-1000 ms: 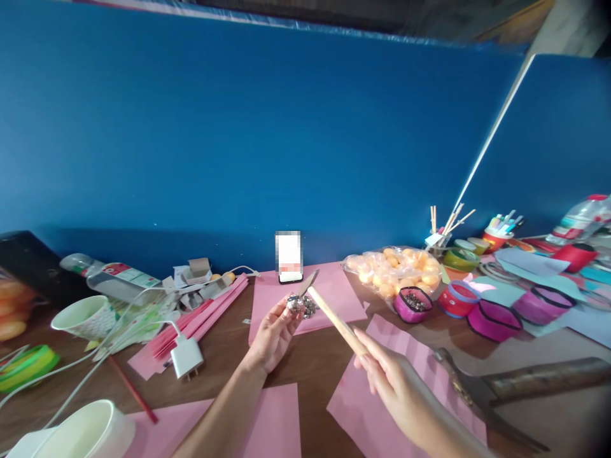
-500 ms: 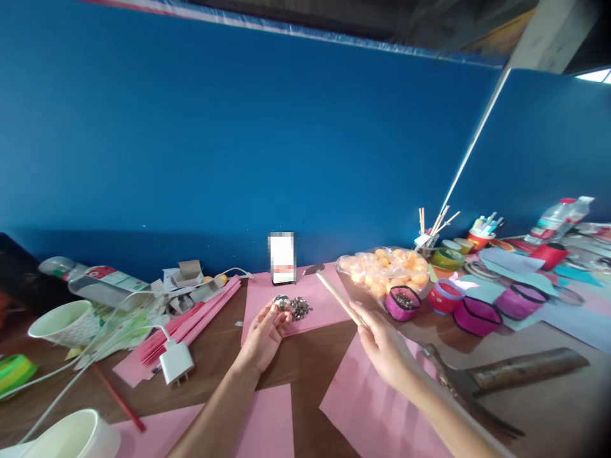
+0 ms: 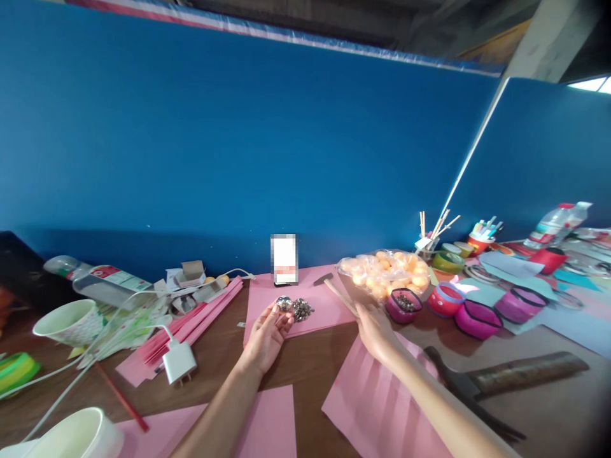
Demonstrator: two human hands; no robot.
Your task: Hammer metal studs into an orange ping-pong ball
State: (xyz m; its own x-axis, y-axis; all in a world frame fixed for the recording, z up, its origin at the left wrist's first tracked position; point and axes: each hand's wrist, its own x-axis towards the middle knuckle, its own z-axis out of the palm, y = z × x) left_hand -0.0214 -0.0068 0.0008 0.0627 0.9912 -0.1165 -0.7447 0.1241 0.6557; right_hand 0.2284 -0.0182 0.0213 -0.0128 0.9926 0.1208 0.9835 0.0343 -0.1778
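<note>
My left hand (image 3: 268, 332) pinches a shiny, rounded metal piece (image 3: 285, 304) between thumb and fingers. Right beside it, a small heap of metal bits (image 3: 301, 310), too small to name, lies on a pink sheet (image 3: 260, 294). Closed around a light wooden handle is my right hand (image 3: 375, 327). The handle belongs to a small hammer (image 3: 340, 294), whose dark head points away from me over the same sheet. Part of the handle is hidden in my palm.
A phone (image 3: 285, 259) stands upright behind the sheet. To the right are a bag of orange balls (image 3: 384, 270), a purple container of metal bits (image 3: 403, 304) and a large hammer (image 3: 520, 372). Leftward lie pink strips (image 3: 191, 327), a white charger (image 3: 179, 364) and a paper cup (image 3: 71, 321).
The small hammer's head has come down and slightly right, from a blurred raised position. My right hand has dropped a little with it. My left hand keeps its pinch.
</note>
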